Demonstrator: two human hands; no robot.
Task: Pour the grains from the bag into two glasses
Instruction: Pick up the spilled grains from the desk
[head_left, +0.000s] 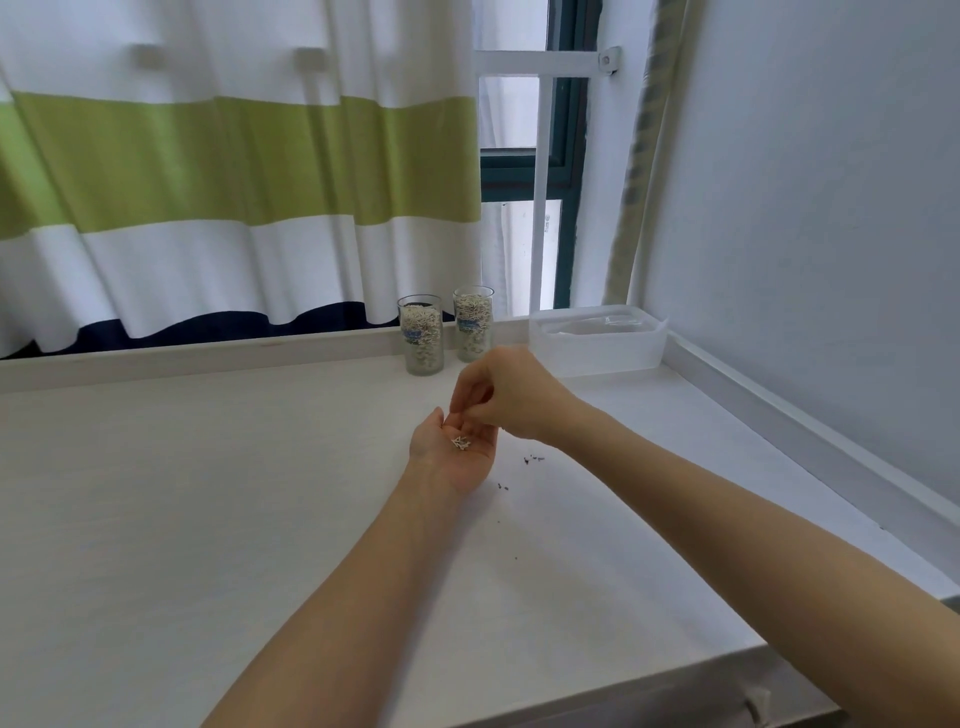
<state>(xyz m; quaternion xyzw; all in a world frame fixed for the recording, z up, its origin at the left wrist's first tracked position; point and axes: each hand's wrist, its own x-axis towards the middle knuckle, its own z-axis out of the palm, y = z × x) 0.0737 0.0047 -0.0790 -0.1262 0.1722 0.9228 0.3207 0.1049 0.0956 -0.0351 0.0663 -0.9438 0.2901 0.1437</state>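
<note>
I am cupping my left hand (457, 452) palm-up, holding a few light, loose stray grains (460, 443); my right hand (506, 395) is pinching its fingertips together above them; both glasses (421, 334) are standing full by the table's (208, 493) back edge; such tiny, slippery grains need pinching singly.

2 bare forearms are showing from the lower edge of the frame, with no sleeves, watch, bracelets or gloves covering them. The left hand (451, 451) and the right hand (506, 397) are wearing no rings, and the fingernails are appearing short and unpainted.
</note>
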